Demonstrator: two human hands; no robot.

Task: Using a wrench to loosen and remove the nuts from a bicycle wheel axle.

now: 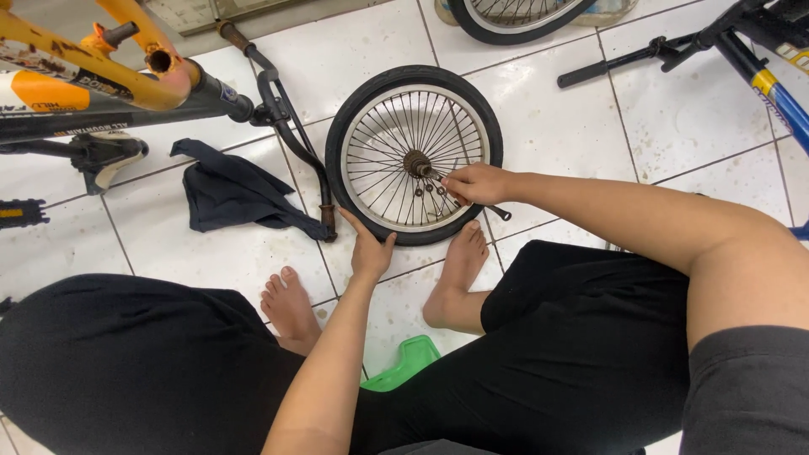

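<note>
- Head view: a small bike wheel (414, 155) with a black tyre lies flat on the white tile floor (556, 126), just in front of your bare feet
- Your left hand (369, 251) presses on the near edge of the tyre, fingers spread and flat, gripping nothing, just holding the wheel steady
- Your right hand (474, 184) is over the spokes, right beside the rusty hub (417, 163) in the middle; its fingers are pinched shut on a thin dark tool (497, 211) whose end sticks out toward you
- It looks like you are working on the hub, loosening or tightening a part there; I cannot tell which
- The next move needs a firm left hand so the wheel does not spin, and small, careful turns with the right
- A dark cloth (227, 190) lies to the left, near a yellow bike frame (93, 59)
- A green stool (403, 364) peeks out under you
</note>
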